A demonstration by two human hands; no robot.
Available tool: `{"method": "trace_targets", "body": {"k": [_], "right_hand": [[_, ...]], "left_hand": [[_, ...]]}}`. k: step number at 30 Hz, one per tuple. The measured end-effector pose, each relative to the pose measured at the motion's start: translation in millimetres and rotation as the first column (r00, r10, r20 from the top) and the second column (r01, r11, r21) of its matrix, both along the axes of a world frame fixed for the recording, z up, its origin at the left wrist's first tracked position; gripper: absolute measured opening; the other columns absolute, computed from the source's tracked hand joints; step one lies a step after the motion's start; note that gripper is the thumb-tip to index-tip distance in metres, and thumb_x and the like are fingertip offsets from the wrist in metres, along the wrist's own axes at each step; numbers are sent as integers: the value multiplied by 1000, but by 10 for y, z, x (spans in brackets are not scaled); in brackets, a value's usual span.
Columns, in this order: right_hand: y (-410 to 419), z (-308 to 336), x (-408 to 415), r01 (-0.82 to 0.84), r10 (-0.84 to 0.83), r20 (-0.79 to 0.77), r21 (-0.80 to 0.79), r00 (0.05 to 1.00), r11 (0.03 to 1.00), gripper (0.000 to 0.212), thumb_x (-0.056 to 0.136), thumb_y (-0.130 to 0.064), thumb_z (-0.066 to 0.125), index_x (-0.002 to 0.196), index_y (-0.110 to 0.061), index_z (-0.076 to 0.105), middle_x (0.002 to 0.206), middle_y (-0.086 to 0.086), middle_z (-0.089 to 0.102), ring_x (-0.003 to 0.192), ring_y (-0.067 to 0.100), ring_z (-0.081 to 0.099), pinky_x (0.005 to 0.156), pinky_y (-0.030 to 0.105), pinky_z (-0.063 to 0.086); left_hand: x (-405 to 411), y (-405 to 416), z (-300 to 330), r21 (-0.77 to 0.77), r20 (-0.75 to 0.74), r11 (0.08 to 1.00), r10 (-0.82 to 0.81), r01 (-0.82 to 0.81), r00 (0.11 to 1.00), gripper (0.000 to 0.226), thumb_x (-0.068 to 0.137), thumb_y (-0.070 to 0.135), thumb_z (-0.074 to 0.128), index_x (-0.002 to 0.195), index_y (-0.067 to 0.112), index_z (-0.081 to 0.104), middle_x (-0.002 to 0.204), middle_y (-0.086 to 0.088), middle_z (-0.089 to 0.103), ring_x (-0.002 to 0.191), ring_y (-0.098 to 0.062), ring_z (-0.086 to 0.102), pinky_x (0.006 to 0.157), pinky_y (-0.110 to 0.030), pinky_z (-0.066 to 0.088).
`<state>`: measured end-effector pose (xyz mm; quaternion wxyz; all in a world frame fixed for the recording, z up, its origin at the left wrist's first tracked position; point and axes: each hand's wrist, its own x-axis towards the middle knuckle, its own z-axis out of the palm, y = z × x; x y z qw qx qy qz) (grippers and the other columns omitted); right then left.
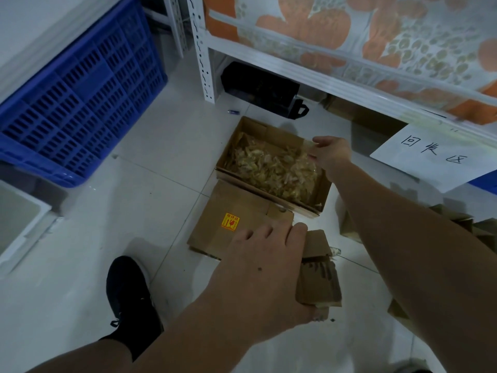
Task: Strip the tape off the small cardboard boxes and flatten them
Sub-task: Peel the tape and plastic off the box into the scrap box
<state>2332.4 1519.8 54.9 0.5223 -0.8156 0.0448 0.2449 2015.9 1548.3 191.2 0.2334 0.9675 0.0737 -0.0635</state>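
My left hand (pixel 265 267) grips a small brown cardboard box (pixel 318 275), held low above the floor with its flaps loose. My right hand (pixel 332 154) reaches out over an open cardboard box (pixel 326 192) on the floor and pinches a strip of clear tape (pixel 309 148) above it. That open box holds a heap of crumpled stripped tape (pixel 271 166). A flattened cardboard box (pixel 228 211) with a yellow and red sticker lies on the tiles just in front of it, partly under my left hand.
A blue plastic crate (pixel 80 103) stands at the left. White metal shelving (pixel 204 49) runs along the back, with a black bag (pixel 263 90) under it and a paper sign (pixel 435 154) hanging at right. More flattened cardboard (pixel 470 227) lies at right. My black shoe (pixel 129 294) is on the tiles.
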Motion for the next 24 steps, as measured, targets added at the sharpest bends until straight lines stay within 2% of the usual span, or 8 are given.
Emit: {"method": "trace_targets", "body": {"k": [2, 5, 7, 10, 12, 15, 19, 24], "right_hand": [[41, -26, 55, 27, -27, 1, 0, 1000, 1000, 20, 90, 1, 70, 103, -14, 70, 103, 12, 72, 88, 25, 74, 75, 32, 64], [96, -75, 121, -7, 7, 37, -11, 999, 1000, 4, 90, -14, 76, 93, -16, 73, 93, 10, 76, 82, 26, 74, 78, 42, 64], [143, -82, 132, -31, 33, 60, -28, 998, 999, 5, 91, -24, 76, 93, -20, 77, 91, 5, 77, 76, 20, 70, 79, 39, 64], [208, -118, 141, -76, 82, 83, -74, 993, 994, 16, 98, -28, 66, 109, -20, 76, 99, 1, 75, 80, 15, 69, 83, 34, 62], [219, -178, 154, -139, 150, 62, -153, 987, 978, 25, 102, -30, 60, 119, -18, 72, 104, 3, 74, 84, 19, 71, 85, 37, 62], [188, -252, 140, -180, 185, 4, -215, 983, 960, 30, 104, -32, 55, 127, -16, 68, 108, 7, 73, 91, 24, 73, 85, 41, 62], [120, -160, -11, -257, 268, -5, -297, 963, 919, 41, 104, -39, 54, 138, -18, 60, 106, 2, 70, 96, 25, 72, 88, 40, 61], [-182, 503, -480, -531, 611, 66, -426, 789, 732, 40, 105, -38, 51, 139, -19, 60, 132, 5, 62, 107, 19, 60, 74, 19, 45]], "left_hand": [[-1, 3, 8, -3, 1, 1000, 6, -6, 1000, 92, 79, 81, 60, 146, 33, 19, 139, 14, 40, 120, -11, 44, 108, -41, 39], [-13, -2, -20, -17, 1, 1000, 14, -14, 1000, 89, 77, 81, 58, 142, 33, 21, 133, 12, 46, 114, -12, 50, 103, -41, 44], [-17, 1, -51, -26, 1, 999, 19, -19, 1000, 86, 73, 83, 49, 137, 30, 30, 124, 11, 55, 102, -12, 58, 93, -42, 53], [-41, 14, -71, -38, 4, 998, 43, -42, 999, 85, 67, 84, 43, 131, 29, 39, 113, 13, 61, 90, -10, 62, 81, -40, 58], [-70, 35, -111, -26, 5, 999, 32, -32, 999, 86, 70, 85, 49, 135, 31, 32, 118, 14, 57, 96, -10, 60, 87, -40, 55], [-135, 91, -135, 12, -5, 999, 45, -45, 999, 92, 68, 86, 57, 137, 31, 31, 117, 15, 57, 94, -8, 58, 86, -38, 54], [-128, 174, -61, 9, -56, 1000, 23, -23, 998, 95, 76, 87, 57, 146, 34, 19, 138, 15, 41, 118, -10, 45, 103, -37, 37], [-91, 186, 27, 22, -72, 1000, 14, -12, 997, 103, 72, 86, 58, 152, 33, 20, 142, 13, 40, 126, -13, 44, 108, -39, 37]]}}
